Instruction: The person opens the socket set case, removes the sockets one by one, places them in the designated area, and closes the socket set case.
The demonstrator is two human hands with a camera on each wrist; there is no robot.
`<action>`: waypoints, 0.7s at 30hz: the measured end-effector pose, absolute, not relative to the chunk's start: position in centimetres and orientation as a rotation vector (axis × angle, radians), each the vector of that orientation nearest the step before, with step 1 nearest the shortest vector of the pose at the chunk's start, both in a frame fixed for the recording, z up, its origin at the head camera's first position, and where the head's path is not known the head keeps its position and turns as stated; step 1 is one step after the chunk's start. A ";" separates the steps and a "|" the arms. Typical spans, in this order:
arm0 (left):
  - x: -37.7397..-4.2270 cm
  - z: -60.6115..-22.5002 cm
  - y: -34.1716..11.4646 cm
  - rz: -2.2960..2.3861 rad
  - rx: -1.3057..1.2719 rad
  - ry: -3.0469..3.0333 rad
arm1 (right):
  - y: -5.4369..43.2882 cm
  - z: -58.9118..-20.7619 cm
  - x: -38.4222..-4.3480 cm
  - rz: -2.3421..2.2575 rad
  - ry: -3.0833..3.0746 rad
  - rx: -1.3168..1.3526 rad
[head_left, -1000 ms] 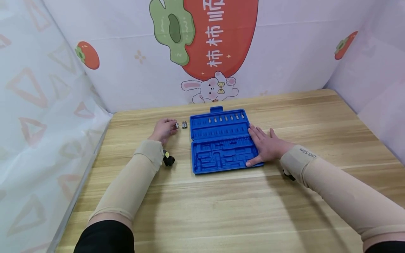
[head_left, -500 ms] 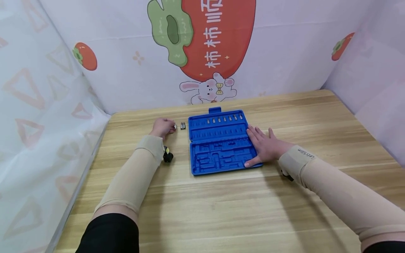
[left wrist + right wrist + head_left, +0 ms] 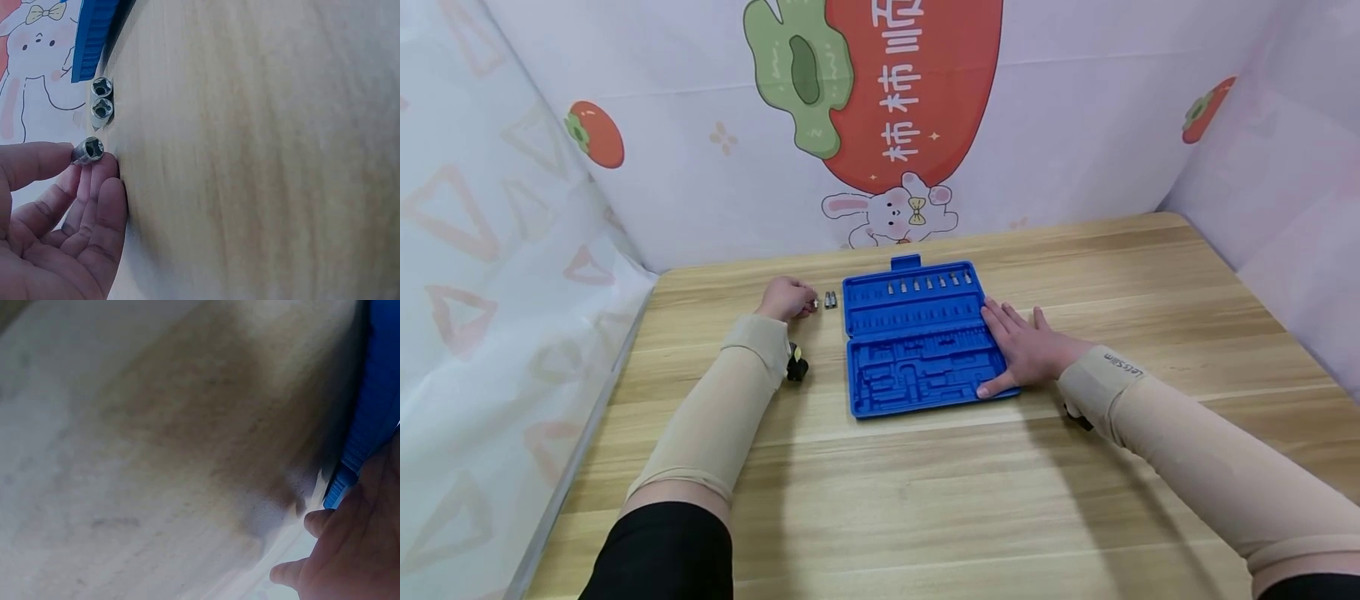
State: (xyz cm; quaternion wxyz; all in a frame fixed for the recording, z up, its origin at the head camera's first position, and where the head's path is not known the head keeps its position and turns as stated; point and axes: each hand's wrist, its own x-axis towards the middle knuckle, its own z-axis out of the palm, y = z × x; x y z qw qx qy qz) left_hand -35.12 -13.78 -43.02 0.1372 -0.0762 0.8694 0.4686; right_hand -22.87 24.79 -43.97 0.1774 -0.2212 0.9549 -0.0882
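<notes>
My left hand [image 3: 786, 298] pinches a small metal bit socket [image 3: 91, 150] between thumb and fingertips, low over the wooden table. In the left wrist view its square-holed end faces the camera. Two similar bit sockets [image 3: 102, 108] stand or lie side by side just beyond it; the head view has them between my left hand and the case. An open blue plastic tool case [image 3: 859, 332] lies flat at the middle. Several silver bits [image 3: 928, 283] sit in a row in its far half. My right hand [image 3: 1028, 348] rests on the case's right edge, fingers spread.
The wooden table [image 3: 917, 500] spreads around the case. A printed cloth backdrop [image 3: 700, 183] rises behind the table, with more cloth at the left and right sides. The case's latch tab [image 3: 906, 262] sticks out toward the backdrop.
The view has shifted slightly. My left hand keeps its pinch on the bit socket, moving very little beside the other two. My right hand stays on the case's edge.
</notes>
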 end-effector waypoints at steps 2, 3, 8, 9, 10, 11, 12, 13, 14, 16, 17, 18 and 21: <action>-35.3 -43.1 -13.8 1.331 -0.211 2.529 | 24.8 -44.0 -22.9 -0.248 2.695 -0.623; -35.3 -43.2 -13.8 1.312 -0.208 2.542 | 24.8 -44.0 -22.9 -0.246 2.693 -0.623; -35.5 -43.2 -13.4 1.184 -0.192 2.629 | 24.9 -44.0 -23.0 -0.248 2.689 -0.615; -35.5 -43.1 -13.3 1.161 -0.191 2.646 | 24.9 -44.0 -23.0 -0.250 2.689 -0.613; -35.4 -43.1 -13.2 1.136 -0.189 2.665 | 24.9 -44.0 -23.0 -0.252 2.689 -0.611; -35.4 -43.0 -13.0 1.114 -0.187 2.680 | 24.9 -44.0 -23.0 -0.255 2.689 -0.610; -35.4 -43.0 -12.9 1.101 -0.186 2.690 | 24.9 -44.1 -23.0 -0.254 2.689 -0.609; -35.4 -42.9 -12.8 1.092 -0.185 2.699 | 24.9 -44.1 -23.0 -0.257 2.689 -0.608; -35.4 -42.9 -12.7 1.082 -0.186 2.706 | 24.9 -44.1 -23.0 -0.260 2.688 -0.607; -35.6 -43.1 -12.7 1.074 -0.194 2.710 | 24.9 -44.0 -23.0 -0.264 2.686 -0.606; -35.7 -43.2 -12.7 1.079 -0.197 2.704 | 24.9 -44.0 -23.0 -0.266 2.684 -0.605; -35.7 -43.2 -12.7 1.072 -0.197 2.704 | 24.8 -44.0 -23.0 -0.267 2.684 -0.605; -35.9 -43.4 -12.8 1.051 -0.183 2.707 | 24.8 -44.0 -23.0 -0.272 2.682 -0.599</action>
